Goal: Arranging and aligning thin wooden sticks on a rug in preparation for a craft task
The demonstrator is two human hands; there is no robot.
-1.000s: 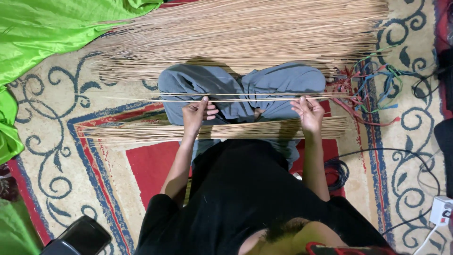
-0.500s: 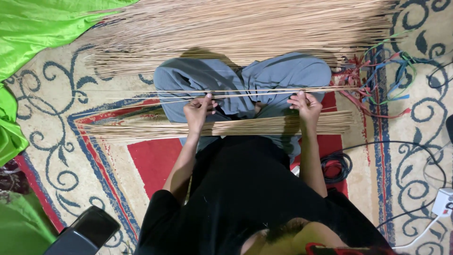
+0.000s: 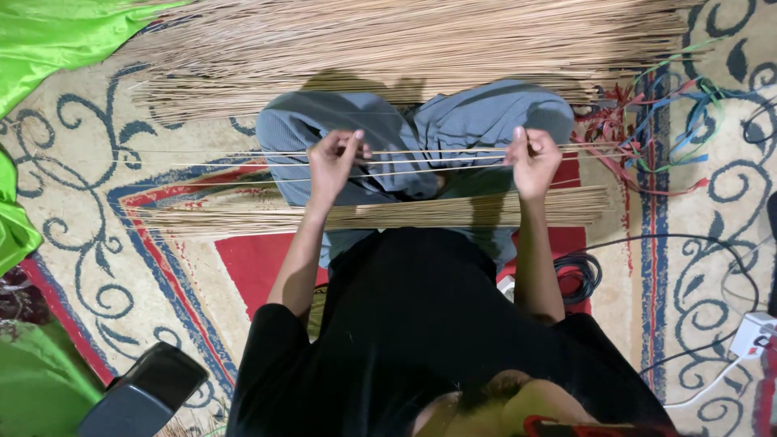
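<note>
While seated cross-legged, a person stretches thin sticks (image 3: 437, 154) above a lap bundle (image 3: 380, 215).
Left hand (image 3: 333, 162) and right hand (image 3: 532, 160) each pinch those sticks, arms extended forward.

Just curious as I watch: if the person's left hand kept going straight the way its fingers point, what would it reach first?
Probably the grey-trousered knees just beyond the left hand, then the big heap of thin sticks. Depth is hard to judge.

L hand (image 3: 336, 162) & R hand (image 3: 530, 162) raised apart, fingers pinched.
</note>
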